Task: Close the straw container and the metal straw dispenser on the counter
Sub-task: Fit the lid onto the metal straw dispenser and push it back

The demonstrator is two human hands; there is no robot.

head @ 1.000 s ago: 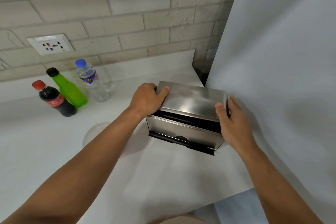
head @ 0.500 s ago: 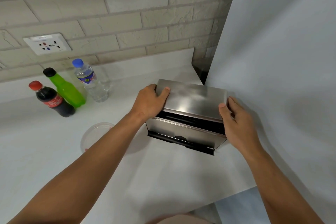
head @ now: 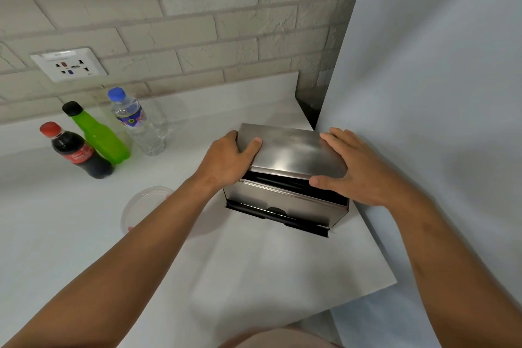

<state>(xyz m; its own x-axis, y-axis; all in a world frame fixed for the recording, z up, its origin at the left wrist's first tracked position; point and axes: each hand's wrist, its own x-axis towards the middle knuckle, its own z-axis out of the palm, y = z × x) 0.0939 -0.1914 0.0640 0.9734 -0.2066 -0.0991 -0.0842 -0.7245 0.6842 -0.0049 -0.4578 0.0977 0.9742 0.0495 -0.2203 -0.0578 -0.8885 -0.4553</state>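
The metal straw dispenser (head: 282,200) stands on the white counter (head: 254,277) against the grey wall on the right. Its shiny lid (head: 291,150) rests tilted, with a dark gap along the front where black straws show. My left hand (head: 228,161) grips the lid's left end, thumb on top. My right hand (head: 358,167) lies on the lid's right end, fingers over the top and thumb at the front edge. A round clear plastic container (head: 147,203) with something pink inside sits left of the dispenser, partly hidden by my left forearm.
Three bottles stand at the back left: a cola bottle (head: 76,152), a green bottle (head: 99,135) and a water bottle (head: 138,121). A wall socket (head: 69,64) sits on the brick wall. The counter ends near the dispenser's right side and at the front.
My right hand has slid from the lid's right side onto its top. The lid's front gap looks a little narrower. The left hand keeps its grip.
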